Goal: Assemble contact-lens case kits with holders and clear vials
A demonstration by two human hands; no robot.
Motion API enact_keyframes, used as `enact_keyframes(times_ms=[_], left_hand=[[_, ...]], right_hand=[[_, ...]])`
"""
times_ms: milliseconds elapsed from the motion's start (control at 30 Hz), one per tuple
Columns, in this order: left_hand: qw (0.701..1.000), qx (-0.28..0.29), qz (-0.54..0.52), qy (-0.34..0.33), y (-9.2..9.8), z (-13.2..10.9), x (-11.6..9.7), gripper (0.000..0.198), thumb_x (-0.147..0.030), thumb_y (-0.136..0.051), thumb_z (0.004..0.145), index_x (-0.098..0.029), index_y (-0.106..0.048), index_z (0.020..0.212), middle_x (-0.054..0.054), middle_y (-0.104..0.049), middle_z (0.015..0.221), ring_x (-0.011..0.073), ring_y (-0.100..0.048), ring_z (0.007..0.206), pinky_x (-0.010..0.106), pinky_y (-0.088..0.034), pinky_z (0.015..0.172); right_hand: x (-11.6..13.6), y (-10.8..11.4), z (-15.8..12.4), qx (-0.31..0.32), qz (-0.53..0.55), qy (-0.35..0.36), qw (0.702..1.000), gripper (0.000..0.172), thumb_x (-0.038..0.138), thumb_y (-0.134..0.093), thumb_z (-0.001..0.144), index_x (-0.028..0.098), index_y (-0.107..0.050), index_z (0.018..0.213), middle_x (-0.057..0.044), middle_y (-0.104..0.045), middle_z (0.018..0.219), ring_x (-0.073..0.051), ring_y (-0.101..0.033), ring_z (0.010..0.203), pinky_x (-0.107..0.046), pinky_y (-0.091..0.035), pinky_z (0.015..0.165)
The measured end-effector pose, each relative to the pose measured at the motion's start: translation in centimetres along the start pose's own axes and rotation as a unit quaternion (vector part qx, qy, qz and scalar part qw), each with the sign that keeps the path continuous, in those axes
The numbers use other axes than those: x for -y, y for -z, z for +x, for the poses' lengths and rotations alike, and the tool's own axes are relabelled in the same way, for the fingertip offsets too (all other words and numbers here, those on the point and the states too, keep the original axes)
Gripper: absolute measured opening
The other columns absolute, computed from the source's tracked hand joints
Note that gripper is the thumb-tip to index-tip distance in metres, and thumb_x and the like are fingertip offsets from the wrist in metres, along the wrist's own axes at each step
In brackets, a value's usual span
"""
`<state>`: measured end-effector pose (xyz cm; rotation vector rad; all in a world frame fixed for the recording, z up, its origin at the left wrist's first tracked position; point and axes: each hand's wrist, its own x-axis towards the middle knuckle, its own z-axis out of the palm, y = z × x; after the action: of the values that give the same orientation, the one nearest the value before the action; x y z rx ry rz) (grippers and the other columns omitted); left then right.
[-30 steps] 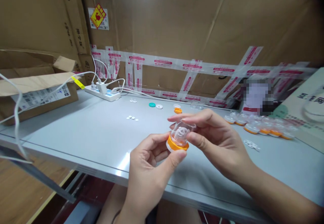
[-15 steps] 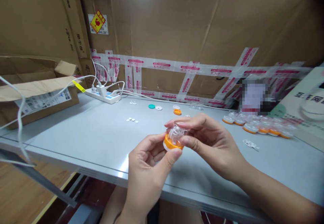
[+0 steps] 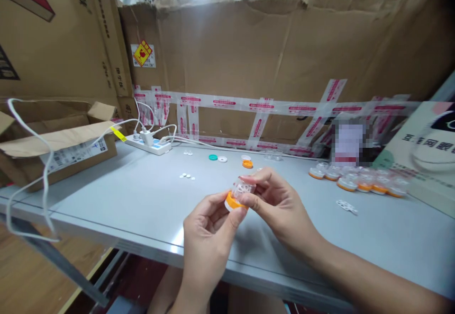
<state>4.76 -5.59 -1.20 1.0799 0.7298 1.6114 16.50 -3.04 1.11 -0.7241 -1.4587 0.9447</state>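
Above the front part of the table, both of my hands are closed on one small container (image 3: 234,202). It has a clear top with a white lattice piece inside and an orange and white base, and it leans slightly. My left hand (image 3: 209,231) pinches the base between thumb and fingers. The fingers of my right hand (image 3: 280,205) grip the clear top, with the thumb low on its side and partly covering it. A loose white lattice piece (image 3: 346,207) lies flat to the right of my hands.
Several similar orange-based containers (image 3: 366,186) stand at the right by a printed box (image 3: 419,162). A green ring (image 3: 213,157), a white ring (image 3: 222,159) and an orange ring (image 3: 247,164) lie farther back. White discs (image 3: 187,176), a power strip (image 3: 152,147) and an open carton (image 3: 71,150) are leftward.
My head view has tilted upward, showing more above the cardboard. My right hand's fingers have drawn in closer around the clear top, and the lattice inside appears lower. My left hand keeps its grip.
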Motion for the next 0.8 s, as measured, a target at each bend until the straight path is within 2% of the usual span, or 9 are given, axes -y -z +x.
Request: enact_keyframes(times_ms=[67, 133, 200, 233, 267, 333, 467, 633, 800], left_hand=[[0.999, 0.006, -0.033, 0.012, 0.2, 0.2, 0.0, 0.017, -0.019, -0.07, 0.069, -0.014, -0.064, 0.084, 0.005, -0.071, 0.084, 0.0158, -0.066, 0.079, 0.018, -0.053, 0.07], [0.996, 0.013, -0.075, 0.036, 0.4, 0.4, 0.0, 0.021, -0.025, -0.071, 0.069, -0.014, -0.063, 0.085, 0.007, -0.07, 0.085, 0.0174, -0.066, 0.079, 0.021, -0.052, 0.07], [0.992, 0.02, -0.11, 0.055, 0.5, 0.7, 0.0, 0.025, -0.029, -0.071, 0.069, -0.013, -0.063, 0.088, 0.008, -0.07, 0.086, 0.0196, -0.065, 0.083, 0.024, -0.051, 0.071], [0.991, 0.017, -0.123, 0.054, 0.6, 0.8, 0.0, 0.026, -0.029, -0.071, 0.07, -0.014, -0.062, 0.089, 0.008, -0.069, 0.087, 0.0199, -0.065, 0.085, 0.024, -0.051, 0.072], [0.99, 0.011, -0.134, 0.048, 0.5, 0.9, 0.0, 0.026, -0.029, -0.07, 0.07, -0.015, -0.062, 0.09, 0.007, -0.069, 0.087, 0.0197, -0.064, 0.086, 0.024, -0.05, 0.073], [0.989, -0.003, -0.142, 0.027, 0.4, 1.0, 0.2, 0.026, -0.028, -0.07, 0.07, -0.017, -0.061, 0.091, 0.005, -0.068, 0.089, 0.0188, -0.063, 0.089, 0.025, -0.048, 0.078], [0.995, -0.03, -0.098, 0.002, 0.3, 1.0, 0.8, 0.029, -0.03, -0.07, 0.07, -0.02, -0.059, 0.095, 0.005, -0.066, 0.098, 0.022, -0.058, 0.1, 0.03, -0.044, 0.087], [0.999, -0.04, 0.023, -0.027, 0.4, 1.4, 0.9, 0.032, -0.036, -0.067, 0.071, -0.02, -0.061, 0.098, 0.008, -0.058, 0.115, 0.0271, -0.043, 0.118, 0.039, -0.029, 0.1], [0.993, 0.028, 0.09, -0.069, 0.2, 2.0, -0.3, 0.025, -0.031, -0.063, 0.075, -0.019, -0.062, 0.098, 0.009, -0.052, 0.124, 0.0274, -0.041, 0.12, 0.038, -0.03, 0.099]], right_hand=[[0.2, 0.3, 0.0, 0.05, -0.001, 0.011, 0.999, 0.019, 0.031, -0.069, 0.07, 0.028, -0.062, 0.088, 0.001, -0.063, 0.088, -0.015, -0.058, 0.086, -0.033, -0.045, 0.082], [0.3, 0.7, 0.0, 0.105, -0.01, 0.036, 0.994, 0.044, 0.028, -0.074, 0.064, 0.032, -0.058, 0.105, -0.001, -0.06, 0.107, -0.019, -0.053, 0.104, -0.036, -0.039, 0.095], [0.4, 0.8, 0.0, 0.109, -0.004, 0.04, 0.993, 0.074, 0.022, -0.08, 0.055, 0.037, -0.046, 0.119, 0.0, -0.055, 0.117, -0.02, -0.048, 0.113, -0.038, -0.033, 0.101], [0.3, 0.8, 0.0, 0.092, 0.007, 0.027, 0.995, 0.08, 0.02, -0.081, 0.053, 0.037, -0.042, 0.12, 0.0, -0.055, 0.117, -0.02, -0.048, 0.113, -0.038, -0.033, 0.101], [0.3, 0.6, 0.0, 0.07, 0.023, 0.003, 0.997, 0.077, 0.02, -0.08, 0.053, 0.036, -0.042, 0.118, -0.001, -0.056, 0.115, -0.02, -0.05, 0.11, -0.038, -0.036, 0.099], [0.1, 0.1, 0.0, 0.04, 0.055, -0.066, 0.995, 0.06, 0.023, -0.079, 0.055, 0.03, -0.049, 0.107, -0.003, -0.06, 0.106, -0.019, -0.058, 0.098, -0.038, -0.044, 0.09], [-0.2, -0.7, -0.1, 0.047, 0.12, -0.178, 0.976, 0.036, 0.029, -0.076, 0.06, 0.021, -0.059, 0.091, -0.005, -0.065, 0.099, -0.017, -0.063, 0.083, -0.036, -0.046, 0.084], [0.1, -0.8, -0.2, 0.064, 0.232, -0.203, 0.949, 0.029, 0.028, -0.073, 0.065, 0.018, -0.067, 0.091, -0.004, -0.071, 0.088, -0.016, -0.063, 0.087, -0.031, -0.042, 0.091], [0.4, -0.4, -0.1, 0.059, 0.31, -0.214, 0.925, 0.02, 0.026, -0.073, 0.066, 0.017, -0.069, 0.084, -0.002, -0.07, 0.086, -0.011, -0.062, 0.082, -0.025, -0.044, 0.087]])
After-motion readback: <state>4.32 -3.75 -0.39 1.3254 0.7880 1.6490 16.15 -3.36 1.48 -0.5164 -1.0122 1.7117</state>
